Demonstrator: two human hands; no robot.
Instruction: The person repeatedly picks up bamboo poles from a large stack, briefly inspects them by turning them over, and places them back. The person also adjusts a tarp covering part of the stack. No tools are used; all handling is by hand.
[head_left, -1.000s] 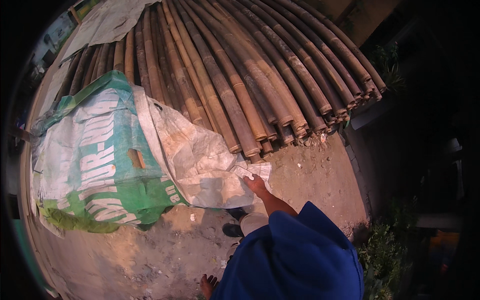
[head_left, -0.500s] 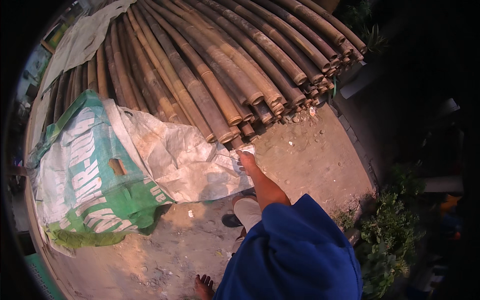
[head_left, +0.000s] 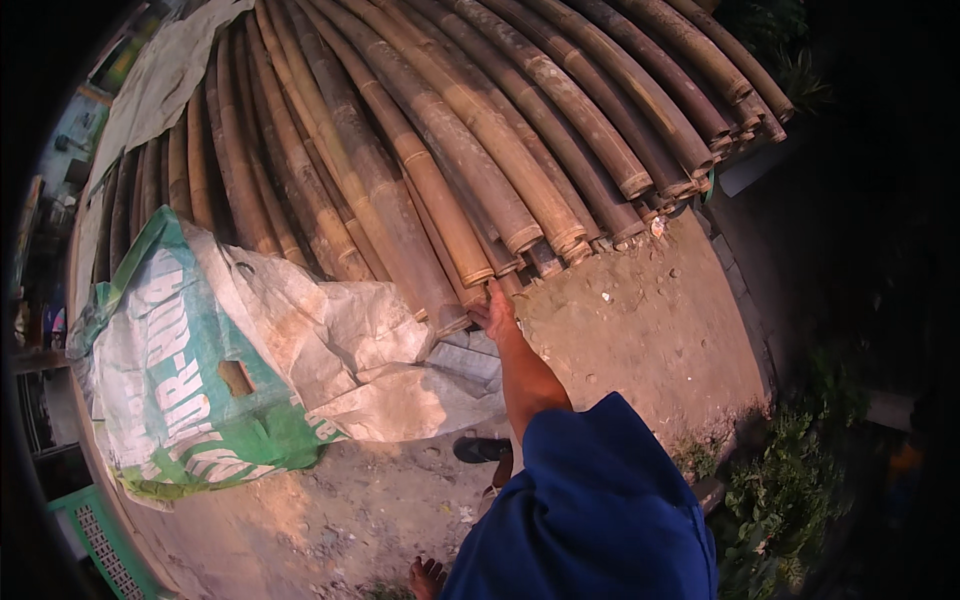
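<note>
A broad stack of brown bamboo poles [head_left: 430, 170] fans across the upper part of the head view, its cut ends facing me. With arm outstretched, my right hand [head_left: 494, 314] is at the end of one of the nearer, lower poles, its fingers curled against it. A printed white and green woven plastic sheet [head_left: 350, 385] covers the stack's left front, and its loose corner lies just below that hand. Down at the bottom edge, my left hand [head_left: 427, 577] hangs free, fingers apart and holding nothing; it is partly cut off by the frame.
Dusty ground [head_left: 630, 340] spreads before the pole ends. A dark shoe [head_left: 480, 449] stands below the sheet. Green plants [head_left: 785, 480] grow at the right, beyond a low edging. A pale cloth [head_left: 165, 75] lies over the poles at upper left. A green lattice panel [head_left: 105, 540] stands lower left.
My right hand has moved from beside the sheet's corner up against the pole ends. That corner now lies folded lower. The whole view has shifted slightly. My left hand still hangs low.
</note>
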